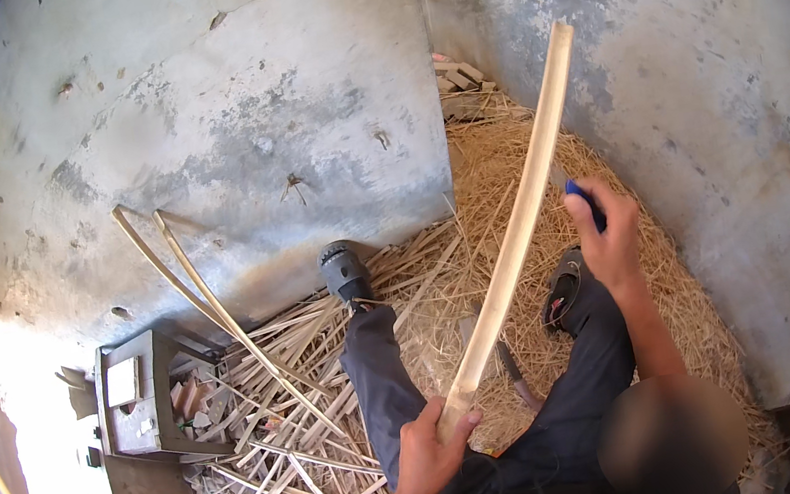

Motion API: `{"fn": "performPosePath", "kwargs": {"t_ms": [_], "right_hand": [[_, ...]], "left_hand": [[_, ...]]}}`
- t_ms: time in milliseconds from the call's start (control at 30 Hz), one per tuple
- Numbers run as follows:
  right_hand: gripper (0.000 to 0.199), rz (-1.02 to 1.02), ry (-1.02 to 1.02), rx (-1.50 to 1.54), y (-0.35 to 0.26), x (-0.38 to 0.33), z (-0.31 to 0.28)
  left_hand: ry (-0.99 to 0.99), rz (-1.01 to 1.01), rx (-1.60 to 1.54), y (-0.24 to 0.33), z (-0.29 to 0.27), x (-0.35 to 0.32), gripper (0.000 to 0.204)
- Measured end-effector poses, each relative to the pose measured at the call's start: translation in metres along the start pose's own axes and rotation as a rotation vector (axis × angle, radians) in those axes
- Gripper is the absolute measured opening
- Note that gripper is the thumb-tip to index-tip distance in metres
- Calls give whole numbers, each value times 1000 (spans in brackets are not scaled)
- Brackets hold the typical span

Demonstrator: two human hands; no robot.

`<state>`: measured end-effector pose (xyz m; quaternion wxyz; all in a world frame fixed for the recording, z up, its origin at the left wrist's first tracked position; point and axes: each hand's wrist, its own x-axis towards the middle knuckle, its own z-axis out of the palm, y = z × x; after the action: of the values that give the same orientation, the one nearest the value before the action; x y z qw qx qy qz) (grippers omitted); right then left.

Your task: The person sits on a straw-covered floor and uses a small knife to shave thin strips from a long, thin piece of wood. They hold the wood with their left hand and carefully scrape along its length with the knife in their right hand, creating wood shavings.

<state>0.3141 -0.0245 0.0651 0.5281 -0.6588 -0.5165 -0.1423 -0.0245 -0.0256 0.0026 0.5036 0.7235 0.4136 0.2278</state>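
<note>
Our left hand [431, 456] has its fingers wrapped round the lower end of a long, pale, grooved wooden strip [513, 248], slanting above loose golden straw [674, 294]; our right hand's [613, 231] fingers clasp a blue-handled tool [587, 204] beside it.

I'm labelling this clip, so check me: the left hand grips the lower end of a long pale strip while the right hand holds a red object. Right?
Not quite: the object in the right hand is blue, as the head view shows. The left hand does grip the long pale strip's lower end.
</note>
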Motion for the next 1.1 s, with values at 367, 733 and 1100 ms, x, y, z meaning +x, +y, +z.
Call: {"fn": "performPosePath", "kwargs": {"t_ms": [367,733,1100], "right_hand": [[30,-402,-375,192,-43,-98,40],[30,-393,-387,41,-58,-95,40],[36,-208,-81,-34,-16,-40,27]], "left_hand": [[70,58,-143,14,-3,23,22],[244,126,63,22,2,24,29],[118,39,57,8,1,5,35]]}}
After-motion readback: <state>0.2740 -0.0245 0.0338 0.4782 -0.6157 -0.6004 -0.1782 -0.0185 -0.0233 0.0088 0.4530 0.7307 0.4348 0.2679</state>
